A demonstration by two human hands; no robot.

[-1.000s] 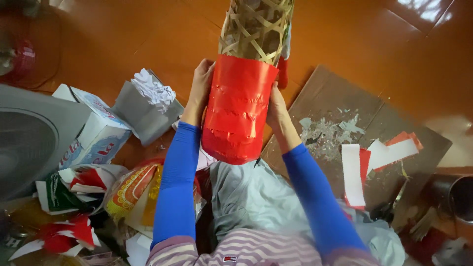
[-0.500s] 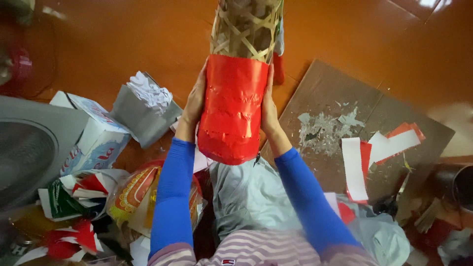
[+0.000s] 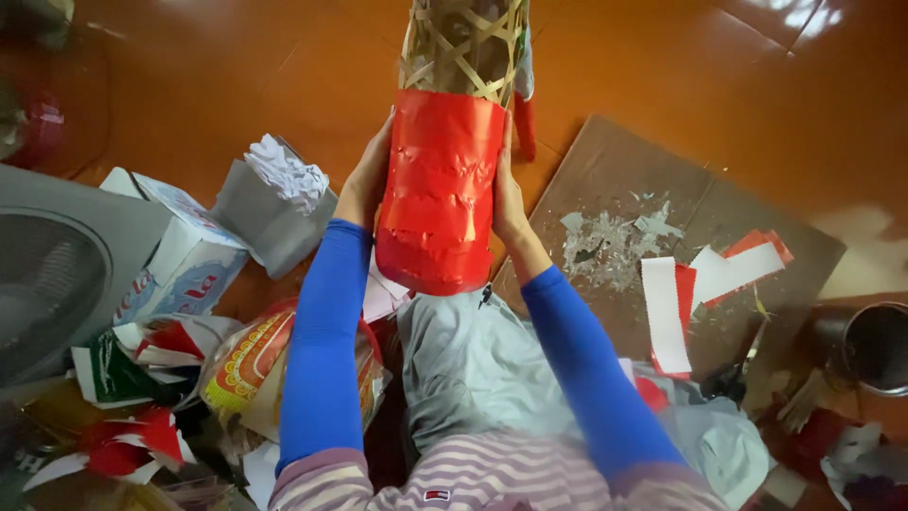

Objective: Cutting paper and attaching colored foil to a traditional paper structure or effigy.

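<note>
Far left: grey fan housing (image 3: 57,274), partly in frame, on the floor (image 3: 236,66).

Left: white printed carton (image 3: 175,251); beside it a grey box stuffed with crumpled white paper (image 3: 274,194). Below these, red, white and green paper offcuts (image 3: 123,378) and a yellow-and-red printed bag (image 3: 251,364).

Centre left: left hand (image 3: 364,185), blue sleeve, palm flat and fingers spread against the left flank of the red paper covering.

Centre: woven bamboo frame (image 3: 463,47), tube-shaped, held up off the floor over the lap, open lattice showing at the far end. Its near half is wrapped in red paper covering (image 3: 440,189), wrinkled, glossy. Likely light and fairly stiff, though the lattice should flex under a squeeze; the paper looks thin, tearable and possibly damp with paste. Best held by flat palms on opposite flanks, or by bare bamboo strips.

Centre right: right hand (image 3: 506,199), flat against the right flank, fingers extended. Neither hand is clenched; both press the covering.

Right: brown cardboard sheet (image 3: 615,170) flecked with paper scraps; red and white paper strips (image 3: 676,312) on it.

Far right: dark metal pot (image 3: 865,345).
</note>
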